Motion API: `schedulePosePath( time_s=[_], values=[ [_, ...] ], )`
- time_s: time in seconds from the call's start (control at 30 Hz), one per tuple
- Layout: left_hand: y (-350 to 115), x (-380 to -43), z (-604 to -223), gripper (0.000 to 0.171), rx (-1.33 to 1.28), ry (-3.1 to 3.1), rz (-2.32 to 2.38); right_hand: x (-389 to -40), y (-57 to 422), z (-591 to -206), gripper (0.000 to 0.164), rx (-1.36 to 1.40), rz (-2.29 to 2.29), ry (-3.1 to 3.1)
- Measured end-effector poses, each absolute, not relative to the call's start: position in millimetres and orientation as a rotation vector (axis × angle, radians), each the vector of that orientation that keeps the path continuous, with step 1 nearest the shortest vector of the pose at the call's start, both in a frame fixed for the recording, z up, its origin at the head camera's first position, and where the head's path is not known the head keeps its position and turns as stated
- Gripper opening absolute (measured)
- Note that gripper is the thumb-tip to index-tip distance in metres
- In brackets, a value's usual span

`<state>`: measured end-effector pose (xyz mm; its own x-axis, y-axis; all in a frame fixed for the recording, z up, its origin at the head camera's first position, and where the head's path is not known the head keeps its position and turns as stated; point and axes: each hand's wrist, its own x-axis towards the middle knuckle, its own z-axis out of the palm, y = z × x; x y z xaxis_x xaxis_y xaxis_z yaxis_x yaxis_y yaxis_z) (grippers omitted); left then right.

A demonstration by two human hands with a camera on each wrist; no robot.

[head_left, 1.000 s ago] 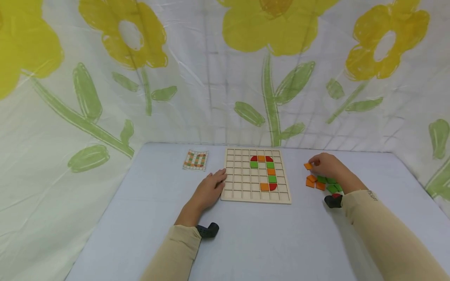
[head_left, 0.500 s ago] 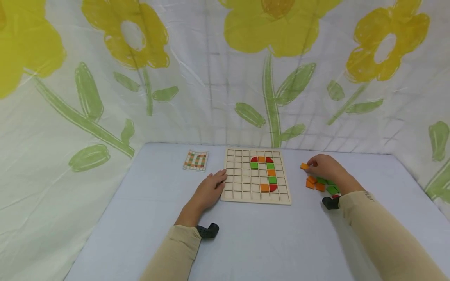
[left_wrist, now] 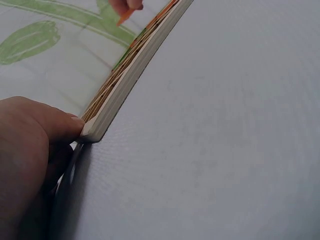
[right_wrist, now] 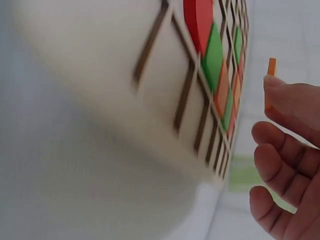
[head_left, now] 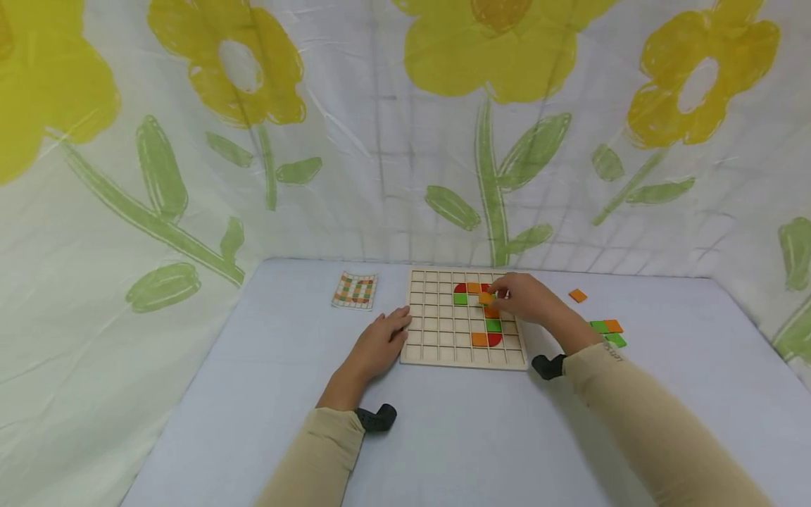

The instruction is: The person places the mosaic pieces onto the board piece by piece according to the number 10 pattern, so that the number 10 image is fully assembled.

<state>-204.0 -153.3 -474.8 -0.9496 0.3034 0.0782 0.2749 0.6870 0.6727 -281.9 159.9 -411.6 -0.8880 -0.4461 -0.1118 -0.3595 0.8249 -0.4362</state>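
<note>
Here, the right hand (head_left: 521, 296) pinches an orange tile (head_left: 485, 298) between fingertips (right_wrist: 274, 82), left hand (head_left: 378, 343) relaxed.

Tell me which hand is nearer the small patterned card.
Left. The left hand touches the left edge of the board, with the card just beyond; the right hand is over the board's right side, farther off.

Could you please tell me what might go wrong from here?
The right hand pinches an orange tile above the grid board, close to the laid tiles, so lowering it could knock one askew. The hand also covers part of the pattern, so a cell might be misjudged. The left hand touches the board's left edge; a push could shift it.
</note>
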Motion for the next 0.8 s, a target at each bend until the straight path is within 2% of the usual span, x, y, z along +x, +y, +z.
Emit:
schedulePosePath(
  time_s=[0.17, 0.3, 0.8],
  values=[
    [-152.6, -202.8, -476.6, 0.041, 0.508, 2.847, 1.136, -278.0, 130.8, -417.3, 0.036, -0.636, -0.619, 2.741],
    [-151.6, -202.4, -477.0, 0.041, 0.518, 2.84, 1.145, -276.2, 118.9, -420.0, 0.032, -0.635, -0.575, 2.737],
    [-154.2, -204.1, -475.1, 0.041, 0.5, 2.85, 1.121, -278.7, 111.3, -427.2, 0.021, -0.65, -0.536, 2.773]
  ],
)
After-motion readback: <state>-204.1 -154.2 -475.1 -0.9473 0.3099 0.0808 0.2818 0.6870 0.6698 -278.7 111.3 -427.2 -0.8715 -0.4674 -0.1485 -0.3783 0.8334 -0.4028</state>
